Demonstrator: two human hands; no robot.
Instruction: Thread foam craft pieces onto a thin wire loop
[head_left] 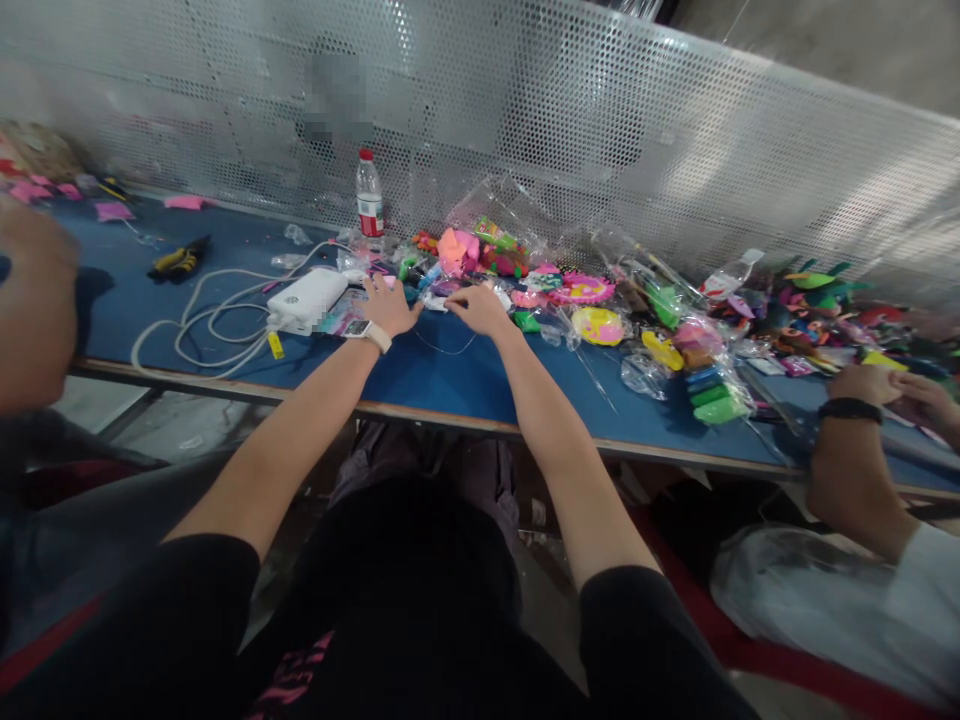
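Observation:
My left hand (pixel 390 307) lies over small items at the middle of the blue table (pixel 442 380), its fingers spread. It is just right of a white power bank (pixel 307 299) with a looped white cable. My right hand (pixel 480 308) is a little further right, thumb and fingers pinched together near a small white piece (pixel 435 301). What the pinch holds is too small to make out. A thin thread (pixel 444 350) curves on the table between the two hands. Behind my right hand sits a pink clay-like figure (pixel 457 250).
A red-capped bottle (pixel 370 200) stands by the perforated metal panel (pixel 480 100). Colourful bagged pieces (pixel 712 390) crowd the table's right side. Black-and-yellow pliers (pixel 178 262) lie left. Other people's hands are at the far left (pixel 34 300) and far right (pixel 862 385).

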